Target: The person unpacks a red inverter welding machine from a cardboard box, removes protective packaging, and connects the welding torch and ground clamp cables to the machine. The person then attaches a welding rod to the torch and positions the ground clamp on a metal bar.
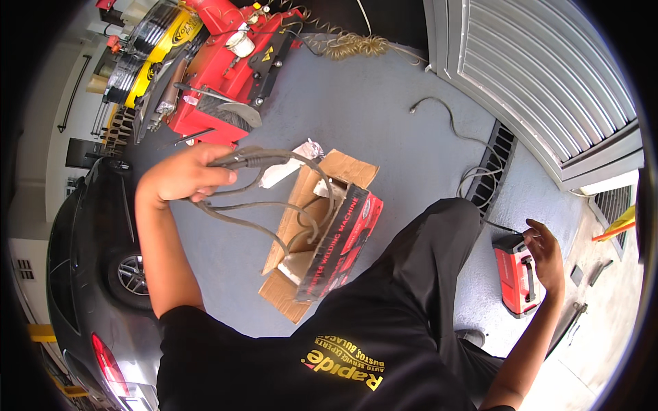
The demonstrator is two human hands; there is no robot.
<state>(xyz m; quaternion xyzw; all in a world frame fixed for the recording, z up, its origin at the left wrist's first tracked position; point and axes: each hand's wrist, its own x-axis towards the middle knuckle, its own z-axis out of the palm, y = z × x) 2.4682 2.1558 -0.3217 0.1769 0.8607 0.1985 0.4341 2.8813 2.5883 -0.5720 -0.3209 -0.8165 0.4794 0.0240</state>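
Observation:
My left hand (188, 175), raised at the left, is closed around a looped bundle of dark grey cable (247, 159). The cable's loops hang down over an open cardboard box (336, 240), some dipping inside it. This box has black and red printed sides, and its brown flaps are spread; pale packing pieces (298, 264) show within. At the right, my right hand (545, 253) is beside a red and black portable welder (514, 277) with a top handle. Its fingers are apart and slightly bent near the machine's far end, where a thin black cord (500, 226) reaches it.
A red workshop machine (229, 75) stands at the far left, and a dark car (96, 274) is parked at the left. White wrapping (288, 164) lies behind the box. The thin cord crosses a floor drain grate (499, 151) near a grey shutter (541, 75).

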